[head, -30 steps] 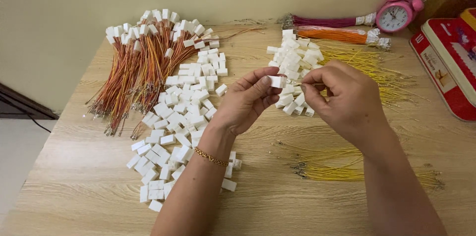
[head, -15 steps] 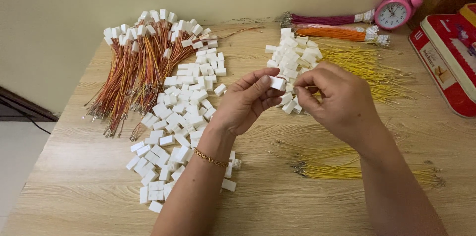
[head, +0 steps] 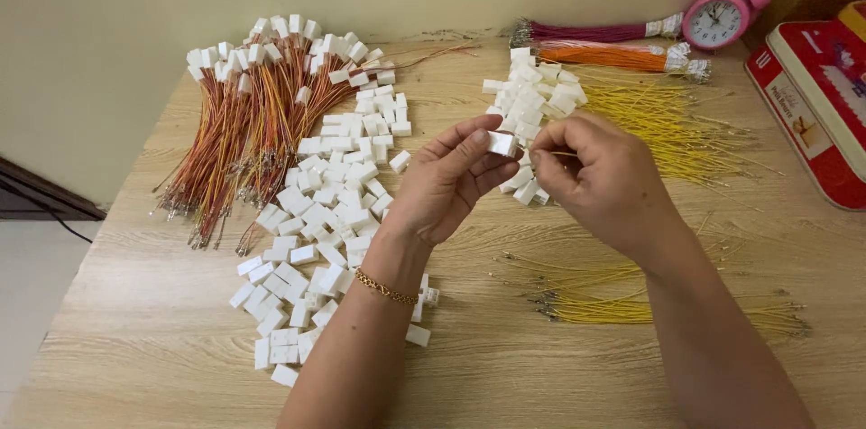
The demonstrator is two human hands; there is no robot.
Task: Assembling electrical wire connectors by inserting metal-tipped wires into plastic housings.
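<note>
At about ten o'clock on the wooden table (head: 135, 339) lies a fan of finished connector leads (head: 257, 113): white plugs with orange and red wires already fitted. By the look of it this is the done share of the work, and it is a sizeable one.

Just right of it, running from the eleven o'clock area down to about seven, a broad scatter of loose white housings (head: 320, 230) has no wires in it; I judge these are yet to be fitted, and they seem about as many as the finished ones.

In the middle, the left hand (head: 446, 181) pinches a single white housing (head: 502, 142) between thumb and fingertips, raised above the table. The right hand (head: 591, 172) meets it from three o'clock, its fingers closed on a thin yellow wire (head: 561, 155) whose end points at the housing; whether the tip is seated I cannot tell.

Behind the hands at twelve o'clock sits a smaller heap of white housings (head: 532, 100). To one and two o'clock lie spread yellow wires (head: 667, 127), with bound purple and orange bundles (head: 604, 46) beyond them. More yellow wire bunches (head: 649, 307) wait at four o'clock, so plenty of stock remains.
</note>
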